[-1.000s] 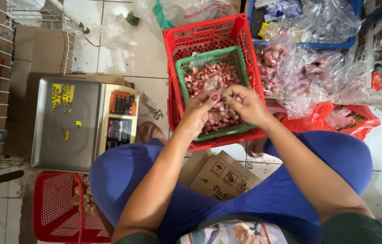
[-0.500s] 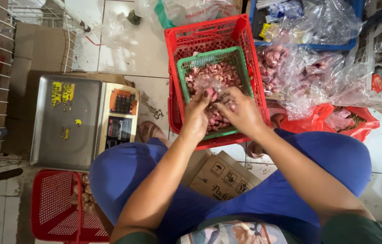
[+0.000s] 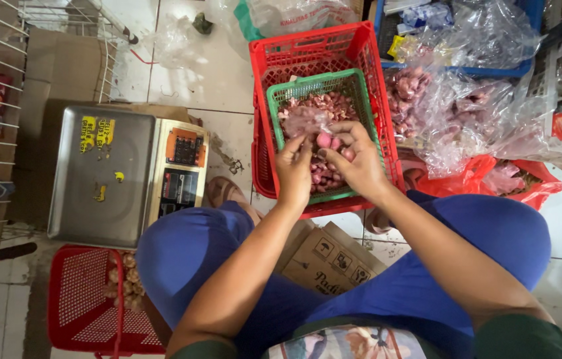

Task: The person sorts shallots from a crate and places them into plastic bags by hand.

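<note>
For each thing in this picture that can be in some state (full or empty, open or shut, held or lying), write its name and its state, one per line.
Green basket: part full of shallots, nested in the red crate.
Red crate: holds the green basket.
Left hand: holding open a clear bag.
Clear bag: open, some shallots inside.
Right hand: gripping several shallots.
Scale: pan bare.
Small red basket: few bulbs inside.

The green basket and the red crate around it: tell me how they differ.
The green basket is the smaller and sits inside the red crate, which rests on the tiled floor. The green basket holds small reddish shallots; the red crate shows only the basket inside it. Both hands, the left hand and the right hand, are over the green basket, not touching the red crate's rim. Both are rectangular plastic containers with mesh walls.
</note>
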